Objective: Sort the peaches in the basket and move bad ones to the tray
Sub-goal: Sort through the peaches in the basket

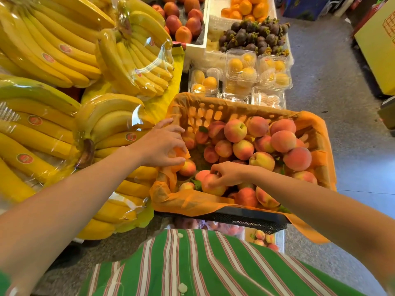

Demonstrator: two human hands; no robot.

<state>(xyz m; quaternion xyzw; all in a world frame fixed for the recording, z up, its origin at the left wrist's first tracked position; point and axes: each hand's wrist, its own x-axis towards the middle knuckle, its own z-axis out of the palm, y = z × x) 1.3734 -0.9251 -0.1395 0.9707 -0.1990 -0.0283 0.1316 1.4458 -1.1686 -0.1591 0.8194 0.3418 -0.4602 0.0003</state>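
Note:
A black basket [245,220] lined with orange paper [192,201] holds several pink-yellow peaches [282,141], piled highest on its right side. My left hand [162,144] grips the orange paper at the basket's left wall, fingers curled over its edge. My right hand [228,173] reaches in from the right, its fingers curled over one peach [210,189] in the near left part of the basket. A white tray [283,240] below the basket's near right corner holds a few peaches [264,239]; most of it is hidden by the basket.
Wrapped banana bunches [64,67] fill the stand to the left, touching the basket. Clear boxes of yellow fruit [241,67] sit just behind it, with nectarines [183,22], mangosteens [254,37] and oranges [248,7] farther back. Grey floor [333,86] runs along the right.

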